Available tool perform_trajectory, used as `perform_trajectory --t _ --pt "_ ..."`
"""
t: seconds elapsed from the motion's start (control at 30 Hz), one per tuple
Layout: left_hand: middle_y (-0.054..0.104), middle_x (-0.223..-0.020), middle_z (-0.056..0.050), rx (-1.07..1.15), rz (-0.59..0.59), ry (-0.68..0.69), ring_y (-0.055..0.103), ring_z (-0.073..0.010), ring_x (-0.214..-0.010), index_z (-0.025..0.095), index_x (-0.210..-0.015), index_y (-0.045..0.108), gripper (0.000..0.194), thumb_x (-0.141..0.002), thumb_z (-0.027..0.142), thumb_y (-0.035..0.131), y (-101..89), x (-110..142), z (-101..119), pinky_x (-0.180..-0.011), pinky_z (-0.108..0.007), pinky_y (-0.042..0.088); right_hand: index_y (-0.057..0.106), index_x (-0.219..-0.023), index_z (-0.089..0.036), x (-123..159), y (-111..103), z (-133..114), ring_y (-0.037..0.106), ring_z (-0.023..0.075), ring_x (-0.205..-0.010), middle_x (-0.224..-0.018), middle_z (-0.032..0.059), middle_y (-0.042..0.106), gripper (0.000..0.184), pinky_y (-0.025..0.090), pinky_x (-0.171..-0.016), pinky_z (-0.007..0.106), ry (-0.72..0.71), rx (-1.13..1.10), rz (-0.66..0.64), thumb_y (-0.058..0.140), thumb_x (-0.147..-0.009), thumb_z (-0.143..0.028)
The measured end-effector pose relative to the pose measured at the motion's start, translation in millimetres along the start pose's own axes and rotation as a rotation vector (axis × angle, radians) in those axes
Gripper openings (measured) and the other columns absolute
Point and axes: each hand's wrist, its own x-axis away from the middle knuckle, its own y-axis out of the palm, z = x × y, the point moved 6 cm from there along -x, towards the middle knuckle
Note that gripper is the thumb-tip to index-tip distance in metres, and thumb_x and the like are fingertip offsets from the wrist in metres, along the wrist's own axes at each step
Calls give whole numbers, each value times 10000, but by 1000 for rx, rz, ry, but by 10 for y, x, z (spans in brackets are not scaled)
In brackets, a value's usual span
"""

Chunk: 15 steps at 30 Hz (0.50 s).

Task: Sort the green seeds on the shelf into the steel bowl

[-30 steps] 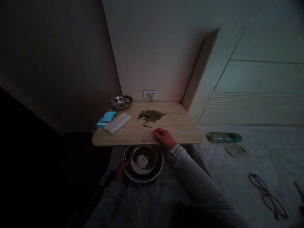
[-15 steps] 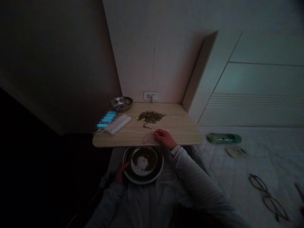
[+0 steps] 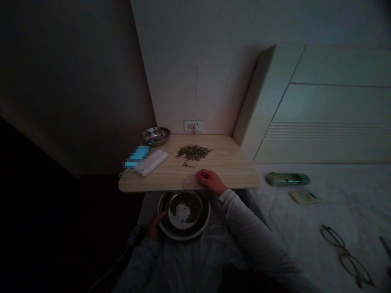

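Observation:
My left hand [image 3: 155, 227] grips the left rim of a wide metal bowl [image 3: 206, 217] at my lap, below the table's front edge. Small dark green grains [image 3: 192, 211] lie in a ring over its pale bottom. At the table's front edge my right hand [image 3: 210, 181] is closed, its fingertips at the side of a thin, clear round piece [image 3: 191, 182], perhaps a plastic lid. Dimness and transparency leave its exact kind uncertain. Beyond that hand, a loose heap of the same-looking grains [image 3: 194, 152] is spread on the wooden tabletop [image 3: 232, 162].
On the table's left are a steel bowl [image 3: 155, 136], a pixelated phone [image 3: 137, 156] and a white power strip or power bank [image 3: 152, 162]. A wall socket [image 3: 193, 125] is behind. On the bed to the right lie a green bottle [image 3: 287, 179], a small packet [image 3: 304, 197] and glasses [image 3: 345, 252].
The view has tilted slightly, so the table and bowl sit a little lower. The fingers of my right hand have curled a little; my left hand stays on the bowl.

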Motion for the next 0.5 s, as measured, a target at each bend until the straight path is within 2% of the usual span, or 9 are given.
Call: perform_trajectory --t 0.17,0.3,0.4,0.5 --pt "616 -531 -20 77 -104 -57 535 -252 -868 219 -401 534 108 -485 151 542 123 81 72 -813 -360 361 532 -704 -138 23 38 -8 396 54 -489 -547 -37 499 140 306 -491 174 18 -88 -70 478 -623 -239" --pt "610 -509 -28 50 -101 -104 544 -258 -858 210 -409 540 88 -485 169 556 102 31 6 -800 -370 373 512 -751 -145 63 163 -120 432 60 -511 -585 -26 523 149 332 -507 181 33 -159 -63 464 -646 -239" --pt "614 -514 -28 34 -21 -104 541 -269 -865 212 -409 545 75 -477 184 562 33 -34 -49 -792 -388 382 513 -764 -168 54 348 -237 460 71 -553 -612 -22 532 149 348 -539 192 0 -44 -12 491 -643 -252" --pt "627 -553 -33 24 -70 -60 533 -278 -877 213 -416 558 74 -476 170 563 18 -49 -32 -797 -394 379 512 -763 -189 3 473 -271 456 83 -557 -607 -17 531 142 330 -533 203 14 115 72 501 -645 -268"
